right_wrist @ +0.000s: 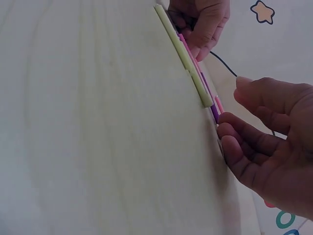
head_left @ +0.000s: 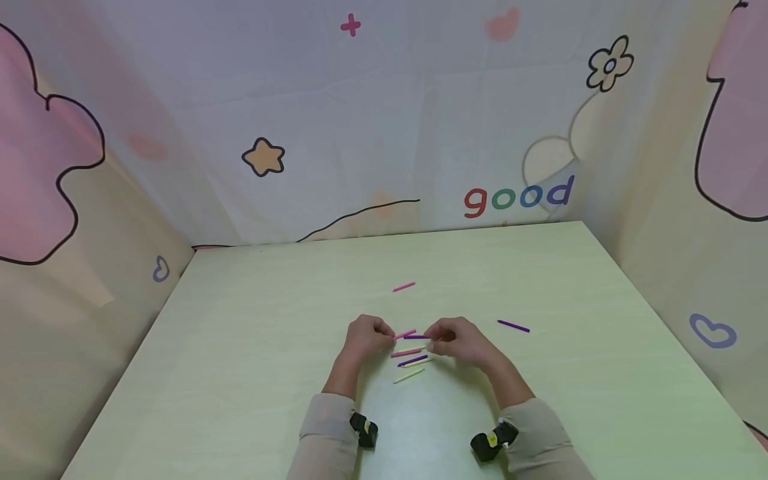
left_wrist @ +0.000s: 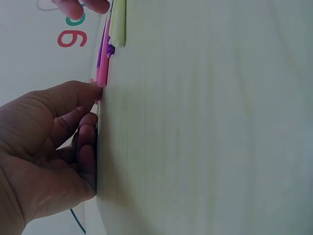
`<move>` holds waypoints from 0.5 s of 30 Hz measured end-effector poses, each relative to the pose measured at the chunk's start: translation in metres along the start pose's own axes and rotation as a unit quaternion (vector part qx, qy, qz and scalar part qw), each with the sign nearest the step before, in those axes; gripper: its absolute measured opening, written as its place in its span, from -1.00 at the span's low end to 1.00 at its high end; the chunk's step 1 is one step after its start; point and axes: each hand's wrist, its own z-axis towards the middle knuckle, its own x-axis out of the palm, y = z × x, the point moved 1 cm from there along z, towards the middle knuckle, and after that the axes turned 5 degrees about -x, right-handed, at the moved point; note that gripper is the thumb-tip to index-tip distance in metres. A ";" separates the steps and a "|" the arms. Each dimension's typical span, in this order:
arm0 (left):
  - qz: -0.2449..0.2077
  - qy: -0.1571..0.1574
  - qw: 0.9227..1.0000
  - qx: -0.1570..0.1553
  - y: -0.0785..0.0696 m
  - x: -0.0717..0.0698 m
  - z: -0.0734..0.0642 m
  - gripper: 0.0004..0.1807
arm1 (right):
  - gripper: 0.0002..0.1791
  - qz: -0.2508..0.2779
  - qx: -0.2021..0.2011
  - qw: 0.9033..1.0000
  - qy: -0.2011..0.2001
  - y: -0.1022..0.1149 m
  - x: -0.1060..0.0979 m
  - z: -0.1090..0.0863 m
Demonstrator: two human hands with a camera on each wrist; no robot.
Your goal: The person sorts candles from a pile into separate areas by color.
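sticks (head_left: 406, 353) in pink, purple and pale yellow lie in a loose cluster on the table (head_left: 270, 347), between the two hands. the left hand (head_left: 368, 337) seems to pinch the left end of the upper pink stick (head_left: 408, 332) between thumb and fingertip. the right hand (head_left: 461, 340) has its thumb spread well away from the fingers, whose tips sit at the right end of the upper purple stick (head_left: 415, 337); whether they press on it, i cannot tell. the two sticks lie close together, so handling them well probably calls for a light pinch at the very end, lifting rather than dragging, with knuckles kept off the front yellow stick (head_left: 409, 376). thin and round-looking, they would likely roll if nudged, so slow fingertips should serve best.
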 end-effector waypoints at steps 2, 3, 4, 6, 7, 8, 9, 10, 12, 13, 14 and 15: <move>0.000 0.004 1.000 -0.005 0.000 0.001 0.000 -0.96 | -0.83 -0.001 0.007 1.000 -0.003 -0.001 0.002 0.000; 0.000 0.005 1.000 -0.009 0.000 0.001 0.001 -0.97 | -0.84 -0.004 0.009 1.000 -0.006 -0.001 0.003 0.000; -0.001 0.007 1.000 -0.014 0.000 0.002 0.001 -0.97 | -0.84 -0.006 0.009 1.000 -0.009 -0.002 0.004 0.000; -0.001 0.010 1.000 -0.021 0.000 0.002 0.000 -0.97 | -0.87 -0.013 0.009 1.000 -0.016 -0.002 0.005 0.000; 0.000 0.010 1.000 -0.023 0.000 0.002 0.001 -0.97 | -0.88 -0.017 0.007 1.000 -0.018 -0.001 0.005 0.000; -0.001 0.010 1.000 -0.024 0.000 0.002 0.001 -0.97 | -0.89 -0.022 0.006 1.000 -0.020 -0.001 0.006 0.000; 0.000 0.010 1.000 -0.024 0.000 0.002 0.000 -0.97 | -0.90 -0.026 0.004 0.999 -0.021 0.000 0.006 0.001; 0.000 0.010 1.000 -0.024 0.000 0.002 0.000 -0.96 | -0.90 -0.031 0.003 0.999 -0.023 0.000 0.007 0.001; 0.000 0.008 1.000 -0.021 0.000 0.001 0.000 -0.96 | -0.91 -0.040 0.004 0.999 -0.024 0.000 0.008 0.002; 0.000 0.008 1.000 -0.020 0.000 0.001 0.000 -0.96 | -0.92 -0.043 0.005 0.999 -0.025 0.000 0.008 0.003; 0.000 0.007 1.000 -0.019 -0.001 0.000 0.000 -0.96 | -0.92 -0.046 0.005 0.999 -0.026 0.000 0.008 0.004; 0.000 0.006 1.000 -0.017 -0.001 0.000 0.000 -0.96 | -0.92 -0.050 0.005 0.998 -0.027 0.000 0.009 0.005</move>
